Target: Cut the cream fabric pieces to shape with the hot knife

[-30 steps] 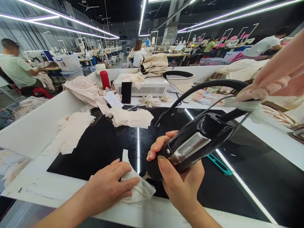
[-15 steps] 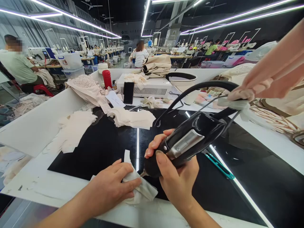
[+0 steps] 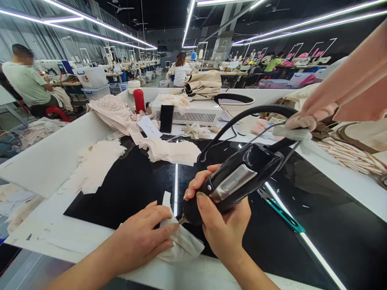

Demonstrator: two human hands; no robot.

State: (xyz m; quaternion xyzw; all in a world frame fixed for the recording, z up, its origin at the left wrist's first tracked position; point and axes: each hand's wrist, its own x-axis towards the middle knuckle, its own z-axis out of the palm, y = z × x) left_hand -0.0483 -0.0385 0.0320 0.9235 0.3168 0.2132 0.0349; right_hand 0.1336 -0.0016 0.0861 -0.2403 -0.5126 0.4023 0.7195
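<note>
My right hand [image 3: 222,225] is wrapped round a black handheld tool [image 3: 232,185] with a silver plate and a thick black cable. The tool's narrow metal tip points down and left at a pale strip of cloth [image 3: 189,241] near the front edge of the black work surface [image 3: 136,193]. My left hand [image 3: 145,233] rests on that cloth just left of the tip, palm down with its fingers a little apart, pressing it flat. A peach fabric tie [image 3: 326,100] is knotted round the cable at the upper right.
Behind the hands lies a stack of beige cloth pieces [image 3: 172,151], with another pile [image 3: 98,165] at left. A teal tool [image 3: 282,211] rests right of my right hand. Farther back stand a phone [image 3: 166,119], a red bottle [image 3: 139,100] and a white vented box [image 3: 193,112].
The view has shifted slightly, moving the background a little right and down. Both hands keep nearly the same pose, and the tool tip remains at the cloth.
</note>
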